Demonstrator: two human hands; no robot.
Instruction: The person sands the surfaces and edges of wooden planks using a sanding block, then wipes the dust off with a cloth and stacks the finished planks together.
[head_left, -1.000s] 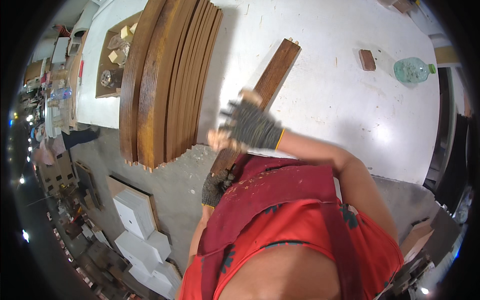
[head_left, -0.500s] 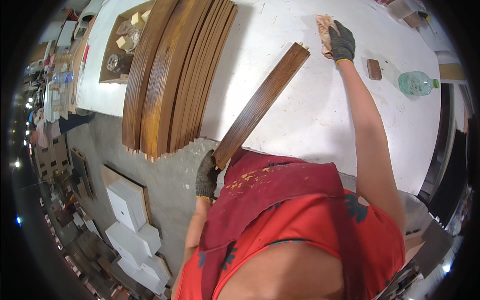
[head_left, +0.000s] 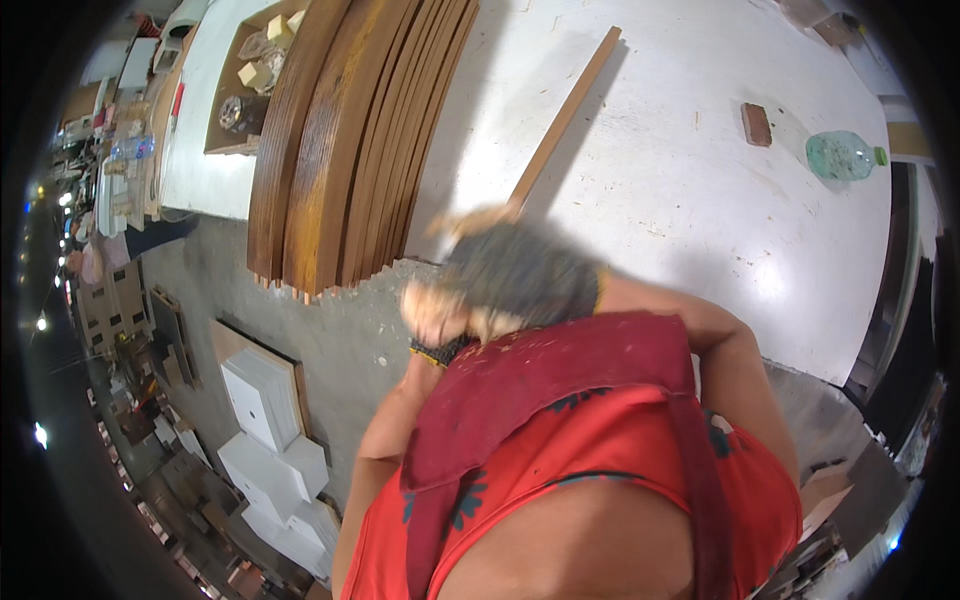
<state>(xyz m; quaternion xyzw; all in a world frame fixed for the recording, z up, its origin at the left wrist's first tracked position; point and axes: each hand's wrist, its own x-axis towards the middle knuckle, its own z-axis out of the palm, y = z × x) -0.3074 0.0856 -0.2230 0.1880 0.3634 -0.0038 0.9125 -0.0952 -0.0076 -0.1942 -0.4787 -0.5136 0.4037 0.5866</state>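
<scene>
A narrow brown wooden slat (head_left: 568, 115) shows its plain thin edge, its far end over the white table. Its near end runs in under my right hand, toward my left hand (head_left: 440, 350), which is mostly covered; only the dark glove's cuff shows clearly and its fingers are hidden. My right hand (head_left: 530, 272), in a dark grey glove and smeared by motion, is closed on a crumpled tan cloth (head_left: 435, 305) at the slat's near end, close to my dark red apron. Which part of the slat the cloth touches is hidden.
A stack of brown slats (head_left: 355, 150) overhangs the white table's (head_left: 690, 215) near edge at left, beside a cardboard box (head_left: 228, 125) of small items. A small brown block (head_left: 756, 125) and a green-capped bottle (head_left: 842, 156) lie at right. White panels (head_left: 262, 400) sit on the floor at left.
My right hand has swept with the cloth from the far right of the table back to my left hand. The slat has turned from its broad grained face onto its thin edge.
</scene>
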